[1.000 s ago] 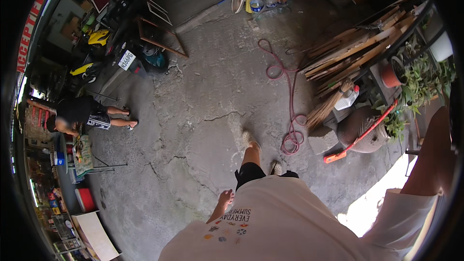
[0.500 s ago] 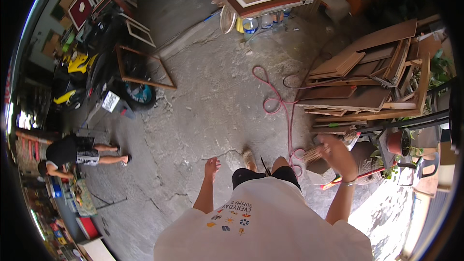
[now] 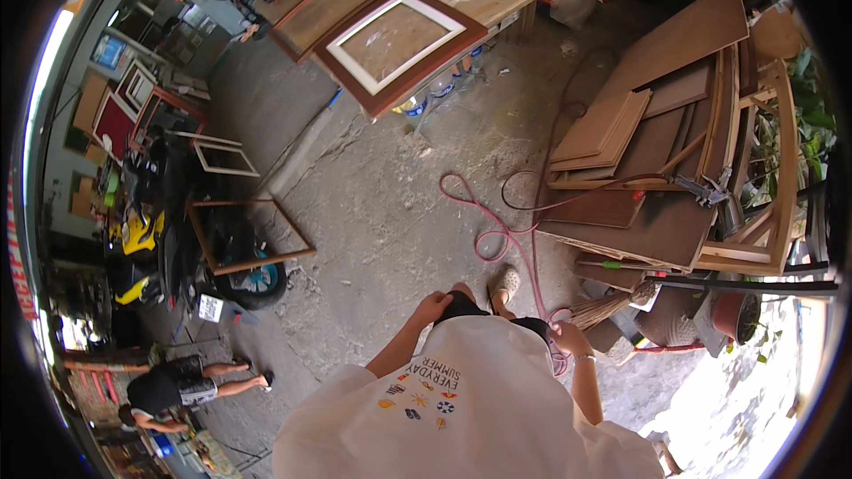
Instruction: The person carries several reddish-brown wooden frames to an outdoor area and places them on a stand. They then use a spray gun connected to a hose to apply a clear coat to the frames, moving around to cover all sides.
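I can't tell how wide my left hand (image 3: 433, 308) and right hand (image 3: 569, 339) spread. A pink hose (image 3: 535, 270) lies ahead, boards (image 3: 657, 155) right.

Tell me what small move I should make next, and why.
I'd probably angle the next step left, around the pink hose: one loop lies just ahead of your light shoe and more strands run along its right, so you could trip.

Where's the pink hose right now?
In the head view, the pink hose lies looped on the floor just right of centre, left of the stacked boards, with its nearest coils by the right hand.
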A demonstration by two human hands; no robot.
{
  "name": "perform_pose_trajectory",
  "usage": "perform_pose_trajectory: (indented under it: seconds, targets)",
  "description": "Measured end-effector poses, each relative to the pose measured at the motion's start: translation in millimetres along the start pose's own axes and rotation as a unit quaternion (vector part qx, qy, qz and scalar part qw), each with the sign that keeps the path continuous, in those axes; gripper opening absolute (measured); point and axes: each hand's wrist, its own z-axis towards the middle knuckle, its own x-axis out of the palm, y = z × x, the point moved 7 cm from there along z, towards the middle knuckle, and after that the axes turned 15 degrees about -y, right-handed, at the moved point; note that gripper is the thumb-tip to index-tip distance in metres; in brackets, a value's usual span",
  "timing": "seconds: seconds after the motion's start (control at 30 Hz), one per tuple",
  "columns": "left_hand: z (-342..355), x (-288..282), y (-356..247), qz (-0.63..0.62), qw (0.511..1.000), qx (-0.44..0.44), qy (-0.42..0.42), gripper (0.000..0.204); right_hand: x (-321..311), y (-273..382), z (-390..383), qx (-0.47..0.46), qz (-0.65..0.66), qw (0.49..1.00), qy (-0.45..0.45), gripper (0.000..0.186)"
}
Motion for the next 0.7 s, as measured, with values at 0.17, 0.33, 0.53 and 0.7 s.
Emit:
perform_pose_trajectory:
  seconds: [0.17, 0.33, 0.53, 0.7]
  targets:
    - [126, 10, -135, 0.047, 0.976, 0.208, 0.053, 0.046, -29, -20, 98, 0.089, 0.108, 0.985, -0.103, 0.036]
    - [220, 51, -262, 0.036, 0.949, 0.286, 0.13, 0.039, -84, -18, 120, 0.134, 0.128, 0.939, -0.291, 0.031]
    - [215, 110, -412, 0.029, 0.891, 0.343, 0.297, 0.04, -45, 19, 55, 0.358, 0.16, 0.861, -0.324, 0.03]
    - [163, 188, -522, -0.016, 0.813, 0.437, 0.384, 0.045, 52, 92, 12, 0.502, 0.266, 0.764, -0.305, 0.037]
